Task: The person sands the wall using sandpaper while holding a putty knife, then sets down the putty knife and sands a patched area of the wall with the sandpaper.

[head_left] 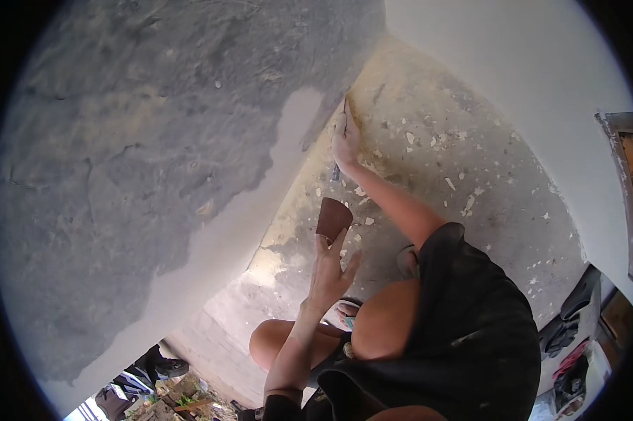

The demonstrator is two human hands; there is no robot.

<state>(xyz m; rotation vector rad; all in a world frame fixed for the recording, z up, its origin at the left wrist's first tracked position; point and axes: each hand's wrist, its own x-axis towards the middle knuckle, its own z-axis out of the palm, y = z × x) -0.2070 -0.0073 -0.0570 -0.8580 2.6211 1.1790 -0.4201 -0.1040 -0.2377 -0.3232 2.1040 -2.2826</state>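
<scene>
My left hand (325, 277) is below the middle of the view, pinching a curved piece of brown sandpaper (334, 220) between its fingers, with the thumb apart. Farther up, my right hand (346, 140) is closed around a thin tool (336, 172); its dark end shows below the hand, and a thin edge shows near the fingertips. That hand rests where the grey, patchy wall (155, 140) meets the floor (457, 168). A pale smooth strip (225, 231) runs along the wall's lower edge.
Pale flakes are scattered over the floor. A white wall (527, 63) rises at the right, with a wooden frame (622, 133). My bent knees (387, 319) are at the bottom. Dark items (565, 337) lie lower right; debris (183, 396) is lower left.
</scene>
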